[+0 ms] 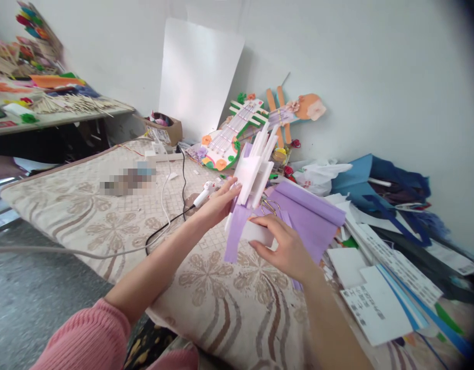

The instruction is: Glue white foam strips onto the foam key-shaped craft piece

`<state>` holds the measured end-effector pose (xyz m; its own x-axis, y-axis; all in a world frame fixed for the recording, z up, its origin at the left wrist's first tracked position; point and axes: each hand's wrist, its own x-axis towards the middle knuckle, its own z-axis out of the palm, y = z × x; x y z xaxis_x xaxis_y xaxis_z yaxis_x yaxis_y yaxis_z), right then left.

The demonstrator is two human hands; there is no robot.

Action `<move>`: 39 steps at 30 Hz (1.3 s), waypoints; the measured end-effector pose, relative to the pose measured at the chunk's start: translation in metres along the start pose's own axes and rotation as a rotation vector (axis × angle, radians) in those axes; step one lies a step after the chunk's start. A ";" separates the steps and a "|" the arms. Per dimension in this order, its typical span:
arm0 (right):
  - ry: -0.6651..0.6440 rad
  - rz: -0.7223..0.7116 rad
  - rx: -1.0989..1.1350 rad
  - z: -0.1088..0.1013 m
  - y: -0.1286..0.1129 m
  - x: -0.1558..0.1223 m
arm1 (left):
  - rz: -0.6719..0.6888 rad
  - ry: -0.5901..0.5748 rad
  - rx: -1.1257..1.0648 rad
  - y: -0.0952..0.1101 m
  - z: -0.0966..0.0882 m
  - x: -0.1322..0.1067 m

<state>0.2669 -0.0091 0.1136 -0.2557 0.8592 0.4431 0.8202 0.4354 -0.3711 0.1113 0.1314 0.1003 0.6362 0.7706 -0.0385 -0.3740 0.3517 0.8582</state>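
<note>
Between my hands is a white craft model (249, 177) of flat boards and long strips, tilted up and away from me. My left hand (223, 198) grips its left side, the thumb mostly hidden. A strip of purple crepe paper (236, 239) hangs across its lower part. My right hand (287, 246) pinches the white lower end (260, 235) between thumb and fingers. Behind the right hand lie gold-handled scissors (271, 206) and a sheet of purple crepe paper (308, 216), partly rolled. A white glue gun (204, 195) lies left of the model, near my left wrist.
Decorated instrument-shaped crafts (231, 136) lean by the wall. Cables (160, 234) cross the patterned cloth (206, 277) on the left. At right are printed white cards (376, 303) and a blue bag (376, 180). A cardboard box (171, 131) stands at the back; one patch is blurred.
</note>
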 end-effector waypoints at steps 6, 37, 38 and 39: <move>0.073 -0.020 -0.044 0.004 0.003 0.003 | 0.007 0.019 0.043 -0.001 0.000 0.000; 0.147 0.012 -0.083 -0.005 0.005 0.004 | -0.001 -0.020 -0.063 -0.005 -0.004 -0.001; 0.152 0.016 -0.083 -0.006 0.005 0.004 | -0.003 -0.020 -0.073 -0.005 -0.004 -0.001; 0.151 0.018 -0.083 -0.006 0.005 0.004 | -0.008 -0.020 -0.081 -0.005 -0.004 0.000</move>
<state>0.2728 -0.0051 0.1184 -0.1660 0.8139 0.5568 0.8648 0.3915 -0.3143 0.1102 0.1315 0.0939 0.6521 0.7573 -0.0344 -0.4215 0.4000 0.8138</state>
